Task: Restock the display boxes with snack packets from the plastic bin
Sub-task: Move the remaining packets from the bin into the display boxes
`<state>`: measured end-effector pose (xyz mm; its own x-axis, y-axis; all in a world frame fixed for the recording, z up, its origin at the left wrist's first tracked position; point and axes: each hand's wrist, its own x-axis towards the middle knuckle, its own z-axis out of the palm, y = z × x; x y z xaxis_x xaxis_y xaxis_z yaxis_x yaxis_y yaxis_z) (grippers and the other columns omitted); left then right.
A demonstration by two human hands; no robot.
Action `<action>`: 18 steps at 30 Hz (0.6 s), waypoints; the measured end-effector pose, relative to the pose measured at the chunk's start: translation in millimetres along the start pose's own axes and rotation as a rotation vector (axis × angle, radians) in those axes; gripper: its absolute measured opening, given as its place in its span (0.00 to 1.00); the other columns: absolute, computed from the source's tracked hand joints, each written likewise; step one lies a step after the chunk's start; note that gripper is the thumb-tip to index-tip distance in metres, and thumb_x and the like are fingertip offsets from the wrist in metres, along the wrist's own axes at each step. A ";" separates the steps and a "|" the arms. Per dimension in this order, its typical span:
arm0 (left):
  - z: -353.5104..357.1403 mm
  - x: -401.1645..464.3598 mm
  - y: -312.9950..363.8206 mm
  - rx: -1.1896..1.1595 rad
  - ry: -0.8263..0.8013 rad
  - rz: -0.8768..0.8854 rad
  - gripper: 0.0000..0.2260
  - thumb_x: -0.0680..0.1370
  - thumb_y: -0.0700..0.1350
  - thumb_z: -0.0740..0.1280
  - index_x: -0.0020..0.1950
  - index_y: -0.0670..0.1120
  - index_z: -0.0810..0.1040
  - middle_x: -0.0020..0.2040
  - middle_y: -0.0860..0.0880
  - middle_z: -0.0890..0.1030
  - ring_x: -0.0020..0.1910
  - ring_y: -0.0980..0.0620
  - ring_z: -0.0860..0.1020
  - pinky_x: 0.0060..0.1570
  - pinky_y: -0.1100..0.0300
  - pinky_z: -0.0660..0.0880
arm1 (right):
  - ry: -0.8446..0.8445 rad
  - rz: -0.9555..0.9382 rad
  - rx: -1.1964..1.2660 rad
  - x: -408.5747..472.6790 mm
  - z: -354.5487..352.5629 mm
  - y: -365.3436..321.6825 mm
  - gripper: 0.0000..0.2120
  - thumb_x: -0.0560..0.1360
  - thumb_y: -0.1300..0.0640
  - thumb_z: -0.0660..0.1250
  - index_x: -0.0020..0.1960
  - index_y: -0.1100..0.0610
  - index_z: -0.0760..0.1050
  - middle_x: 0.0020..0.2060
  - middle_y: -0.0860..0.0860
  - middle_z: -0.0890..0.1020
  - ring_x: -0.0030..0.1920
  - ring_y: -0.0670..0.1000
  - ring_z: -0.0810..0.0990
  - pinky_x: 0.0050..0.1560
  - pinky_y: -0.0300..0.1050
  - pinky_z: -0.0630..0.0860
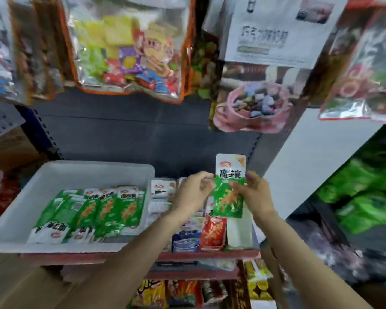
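A green and white snack packet [230, 186] stands upright above the display boxes, held between both hands. My left hand [192, 192] pinches its left edge. My right hand [254, 192] grips its right side with the thumb across the front. A white plastic bin [54, 175] sits on the shelf to the left with several green packets [103, 210] lying in it. Display boxes [212, 233] stand in a row under my hands, one with red packets, one blue, one white [240, 230] at the right end.
Large bags of assorted snacks hang above the shelf [129, 52], with a pink-printed bag [252, 101] at the right. Green bagged goods [366, 192] fill the rack at the right. More packets [176, 293] stand on the lower shelf. A white pillar [321, 157] borders the shelf.
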<state>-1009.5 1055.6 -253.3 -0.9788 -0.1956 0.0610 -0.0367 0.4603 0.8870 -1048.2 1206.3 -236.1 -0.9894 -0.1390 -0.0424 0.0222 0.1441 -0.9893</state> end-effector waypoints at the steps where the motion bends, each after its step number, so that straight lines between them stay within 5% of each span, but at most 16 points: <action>1: 10.7 2.6 1.4 0.117 0.005 0.040 0.13 0.77 0.42 0.67 0.61 0.44 0.76 0.51 0.49 0.80 0.47 0.53 0.78 0.44 0.67 0.71 | 0.033 -0.005 -0.009 3.6 -14.8 2.8 0.09 0.72 0.72 0.67 0.47 0.60 0.76 0.36 0.53 0.80 0.27 0.42 0.78 0.33 0.42 0.76; 6: 41.9 6.1 -1.3 0.844 -0.185 0.129 0.35 0.74 0.54 0.69 0.75 0.45 0.57 0.74 0.45 0.61 0.73 0.45 0.59 0.71 0.53 0.57 | 0.108 0.027 0.037 23.7 -57.2 23.7 0.12 0.71 0.75 0.65 0.50 0.61 0.75 0.38 0.50 0.81 0.35 0.46 0.80 0.31 0.33 0.77; 9: 45.3 12.4 -9.4 0.971 -0.239 0.100 0.45 0.71 0.55 0.72 0.77 0.43 0.46 0.78 0.47 0.49 0.77 0.47 0.48 0.74 0.53 0.45 | 0.052 0.077 -0.021 37.6 -58.7 37.9 0.13 0.70 0.75 0.66 0.45 0.58 0.76 0.39 0.51 0.82 0.40 0.52 0.81 0.39 0.43 0.80; 12: 45.0 24.4 -14.4 1.047 -0.261 0.056 0.47 0.71 0.55 0.72 0.77 0.44 0.45 0.78 0.47 0.50 0.77 0.47 0.47 0.74 0.53 0.44 | -0.039 0.085 -0.180 50.3 -54.0 50.0 0.13 0.69 0.72 0.67 0.40 0.54 0.77 0.42 0.55 0.84 0.44 0.57 0.83 0.49 0.56 0.80; 18: 47.2 38.2 -14.0 1.143 -0.314 0.042 0.43 0.70 0.55 0.72 0.77 0.44 0.52 0.75 0.46 0.59 0.73 0.47 0.58 0.74 0.48 0.48 | -0.216 -0.084 -0.705 73.1 -47.8 57.4 0.09 0.71 0.65 0.68 0.50 0.59 0.80 0.43 0.51 0.82 0.42 0.52 0.79 0.42 0.40 0.72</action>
<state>-1055.9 1082.6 -285.0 -0.9843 -0.0145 -0.1760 -0.0065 0.9989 -0.0459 -1126.2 1251.2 -289.3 -0.9318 -0.3564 -0.0685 -0.2221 0.7094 -0.6689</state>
